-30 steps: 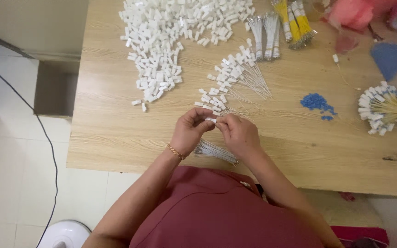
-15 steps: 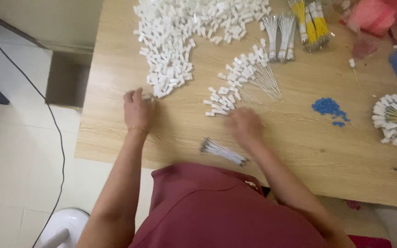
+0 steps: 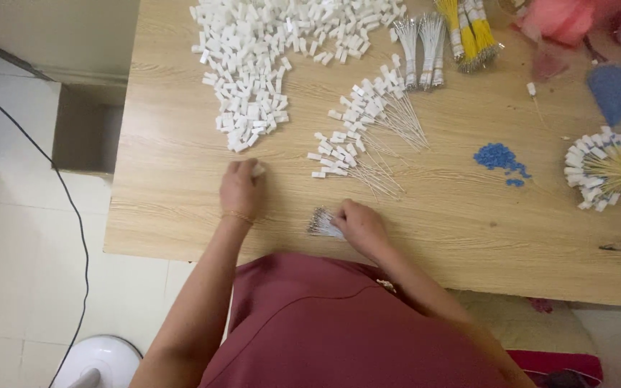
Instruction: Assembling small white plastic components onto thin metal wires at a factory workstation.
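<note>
While both hands work apart, each pinches small parts near the table edge.
Left hand is closed on one white block just below the white block heap; right hand has its fingers curled onto a thin wire bundle close to the wooden table edge. Risks, as judged: wires fanning loose and sliding off the near edge; a sleeve dragging the tagged wires out of order.

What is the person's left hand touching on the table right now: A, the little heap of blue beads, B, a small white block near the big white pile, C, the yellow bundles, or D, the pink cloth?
B: the left hand pinches a small white block just below the big white pile, far from the blue beads.
</note>
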